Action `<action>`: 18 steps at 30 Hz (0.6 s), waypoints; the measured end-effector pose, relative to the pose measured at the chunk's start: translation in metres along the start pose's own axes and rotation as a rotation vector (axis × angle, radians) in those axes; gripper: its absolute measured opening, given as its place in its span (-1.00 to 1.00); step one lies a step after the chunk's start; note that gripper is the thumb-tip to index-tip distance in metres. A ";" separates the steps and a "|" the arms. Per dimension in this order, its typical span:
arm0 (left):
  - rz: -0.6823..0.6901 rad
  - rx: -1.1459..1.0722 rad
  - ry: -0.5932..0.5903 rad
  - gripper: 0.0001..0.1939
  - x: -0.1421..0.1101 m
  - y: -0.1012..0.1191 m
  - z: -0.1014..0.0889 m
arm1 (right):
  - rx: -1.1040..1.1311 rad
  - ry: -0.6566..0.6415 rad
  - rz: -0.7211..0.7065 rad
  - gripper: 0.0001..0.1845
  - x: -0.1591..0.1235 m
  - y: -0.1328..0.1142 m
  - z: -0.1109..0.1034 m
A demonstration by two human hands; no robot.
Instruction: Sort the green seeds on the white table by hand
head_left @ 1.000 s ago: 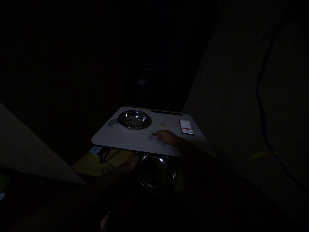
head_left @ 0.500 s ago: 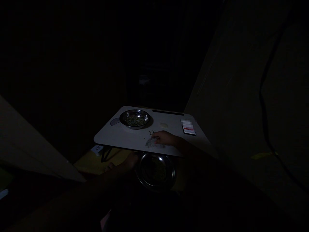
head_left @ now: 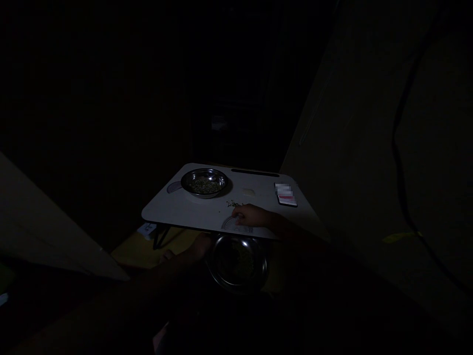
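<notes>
My right hand (head_left: 252, 215) is over the near part of a white folding table (head_left: 173, 209), its thumb and fingers drawn together. Whatever the fingertips pinch is too small and dark to make out. Just beyond them lies a scatter of small green bits (head_left: 234, 203). Below the table's front edge, a steel bowl (head_left: 264, 268) with greenish contents tilts towards me. My left hand (head_left: 201, 244) is closed at that bowl's left rim, its fingers mostly lost in shadow. A second steel bowl (head_left: 205, 194), holding many small pale-green pieces, stands on the table's left side.
A phone (head_left: 286, 195) with a lit screen lies at the table's right. A small pale piece (head_left: 248, 192) rests near the middle. A slot (head_left: 254, 172) runs along the far edge. Walls rise on both sides, and a dark cable (head_left: 397, 162) hangs at right.
More green bits now show on the table beyond my right hand. That hand has shifted slightly towards me, its fingers closer together. My left hand and the lower bowl stay nearly still.
</notes>
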State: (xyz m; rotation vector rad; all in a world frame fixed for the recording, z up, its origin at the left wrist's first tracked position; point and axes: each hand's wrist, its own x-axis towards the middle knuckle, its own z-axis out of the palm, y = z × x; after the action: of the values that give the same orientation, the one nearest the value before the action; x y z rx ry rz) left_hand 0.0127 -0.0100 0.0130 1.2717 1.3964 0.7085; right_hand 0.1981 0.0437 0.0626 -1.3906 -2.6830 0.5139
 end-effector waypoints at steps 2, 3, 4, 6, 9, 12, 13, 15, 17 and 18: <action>-0.011 -0.007 0.015 -0.83 -0.002 0.003 0.001 | -0.036 0.044 0.040 -0.69 0.001 0.004 -0.001; -0.006 -0.015 0.020 -0.83 -0.003 0.004 0.001 | -0.053 0.060 0.057 -0.69 0.003 0.008 -0.002; 0.001 -0.016 0.017 -0.83 -0.002 0.003 0.001 | -0.070 0.072 0.076 -0.68 0.004 0.011 -0.002; 0.003 0.005 0.021 -0.84 0.001 -0.001 0.001 | -0.105 0.086 0.125 -0.67 0.008 0.018 -0.001; 0.045 0.051 0.029 -0.85 0.010 -0.010 -0.001 | -0.137 0.101 0.200 -0.67 0.016 0.025 0.002; 0.078 0.087 0.034 -0.86 0.017 -0.018 -0.003 | -0.150 0.125 0.256 -0.67 0.023 0.026 0.004; 0.074 0.093 0.035 -0.87 0.018 -0.020 -0.004 | -0.157 0.136 0.261 -0.67 0.025 0.025 0.004; 0.067 0.083 0.040 -0.88 0.019 -0.021 -0.004 | -0.178 0.159 0.250 -0.68 0.028 0.022 0.003; 0.028 0.076 0.034 -0.88 0.018 -0.021 -0.004 | -0.196 0.178 0.232 -0.69 0.032 0.020 0.002; 0.017 0.076 0.034 -0.87 0.017 -0.020 -0.005 | -0.201 0.186 0.229 -0.69 0.034 0.018 0.002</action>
State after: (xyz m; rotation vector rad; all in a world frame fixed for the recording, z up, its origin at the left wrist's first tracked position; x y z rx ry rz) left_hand 0.0042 0.0015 -0.0093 1.3376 1.4536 0.6979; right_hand 0.1923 0.0804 0.0520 -1.7163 -2.4986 0.1218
